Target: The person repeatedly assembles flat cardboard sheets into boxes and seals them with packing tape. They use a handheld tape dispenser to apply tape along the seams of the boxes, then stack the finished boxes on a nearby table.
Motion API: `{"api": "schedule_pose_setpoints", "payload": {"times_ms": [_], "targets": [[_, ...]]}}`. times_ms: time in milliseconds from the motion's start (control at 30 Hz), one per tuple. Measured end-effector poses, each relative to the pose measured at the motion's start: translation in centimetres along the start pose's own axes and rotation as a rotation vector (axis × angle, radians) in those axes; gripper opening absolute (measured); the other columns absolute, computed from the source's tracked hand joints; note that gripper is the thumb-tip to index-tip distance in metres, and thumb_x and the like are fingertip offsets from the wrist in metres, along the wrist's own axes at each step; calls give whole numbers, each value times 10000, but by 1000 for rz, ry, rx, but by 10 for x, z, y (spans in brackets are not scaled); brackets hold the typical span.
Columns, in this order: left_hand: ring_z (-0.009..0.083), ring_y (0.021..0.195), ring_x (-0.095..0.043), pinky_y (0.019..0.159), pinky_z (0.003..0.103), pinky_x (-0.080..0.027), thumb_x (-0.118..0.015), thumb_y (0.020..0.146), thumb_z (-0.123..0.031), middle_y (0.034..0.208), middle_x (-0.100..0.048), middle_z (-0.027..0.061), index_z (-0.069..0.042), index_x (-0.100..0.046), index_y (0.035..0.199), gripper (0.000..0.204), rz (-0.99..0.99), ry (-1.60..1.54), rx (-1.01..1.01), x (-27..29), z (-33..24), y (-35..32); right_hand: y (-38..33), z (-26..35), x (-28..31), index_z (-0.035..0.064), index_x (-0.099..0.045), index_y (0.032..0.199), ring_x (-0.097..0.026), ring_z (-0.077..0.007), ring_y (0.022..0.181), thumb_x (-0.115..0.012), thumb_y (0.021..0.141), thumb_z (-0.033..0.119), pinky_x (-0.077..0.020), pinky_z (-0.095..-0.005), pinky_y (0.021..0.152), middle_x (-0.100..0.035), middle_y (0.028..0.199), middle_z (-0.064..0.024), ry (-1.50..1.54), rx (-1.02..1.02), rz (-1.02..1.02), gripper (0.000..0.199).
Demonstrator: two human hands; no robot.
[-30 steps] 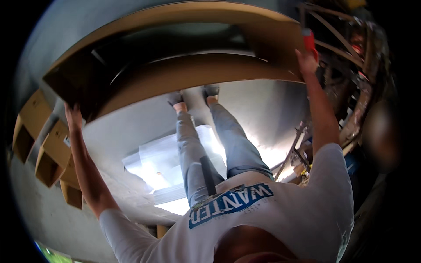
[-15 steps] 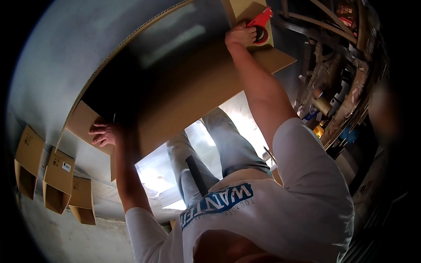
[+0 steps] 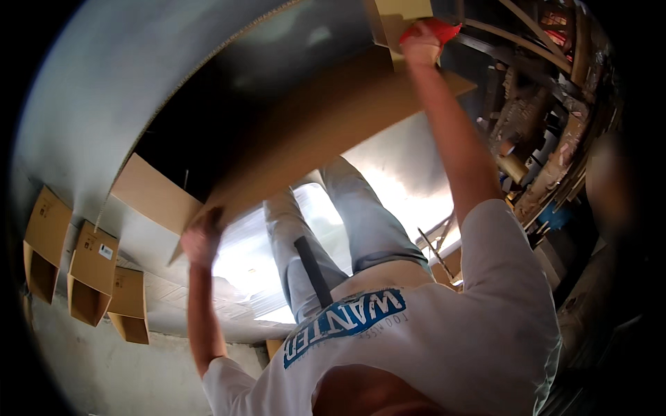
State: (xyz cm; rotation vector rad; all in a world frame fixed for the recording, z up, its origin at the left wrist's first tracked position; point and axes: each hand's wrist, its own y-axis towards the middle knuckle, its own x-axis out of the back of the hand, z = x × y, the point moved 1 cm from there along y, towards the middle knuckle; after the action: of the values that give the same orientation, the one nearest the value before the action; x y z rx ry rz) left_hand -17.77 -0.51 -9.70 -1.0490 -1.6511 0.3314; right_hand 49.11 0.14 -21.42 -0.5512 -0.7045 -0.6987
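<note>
Gripping the lower left corner of a large open cardboard box (image 3: 298, 132), the left hand (image 3: 201, 239) curls its fingers around the flap edge. Far to the upper right, the right hand (image 3: 420, 45) is closed on a red tool (image 3: 438, 29) pressed against the box's far flap. Held up, the box spans the middle of the scene, tilted. Three small open cartons (image 3: 87, 267) sit well apart at the left. Cluttered cardboard scraps (image 3: 555, 159) fill the right side.
</note>
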Motion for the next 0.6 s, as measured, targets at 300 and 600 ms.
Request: {"api": "schedule_pose_setpoints", "payload": {"times_ms": [300, 600], "targets": [[368, 890, -671, 705, 472, -541, -664, 770, -627, 957, -707, 132, -123, -635, 1074, 589, 34, 55, 81, -13, 80, 139, -11, 328, 8, 54, -540, 1249, -534, -366, 1029, -819, 670, 378, -466, -422, 846, -562, 1030, -213, -974, 1329, 272, 719], [282, 999, -559, 822, 451, -430, -717, 705, -586, 1073, -583, 52, -164, -532, 1235, 702, -824, 319, 144, -39, 29, 76, -63, 241, -77, 73, -575, 1133, -598, -335, 909, -607, 864, 238, -477, -436, 784, -603, 981, -191, -963, 1097, 297, 317]]}}
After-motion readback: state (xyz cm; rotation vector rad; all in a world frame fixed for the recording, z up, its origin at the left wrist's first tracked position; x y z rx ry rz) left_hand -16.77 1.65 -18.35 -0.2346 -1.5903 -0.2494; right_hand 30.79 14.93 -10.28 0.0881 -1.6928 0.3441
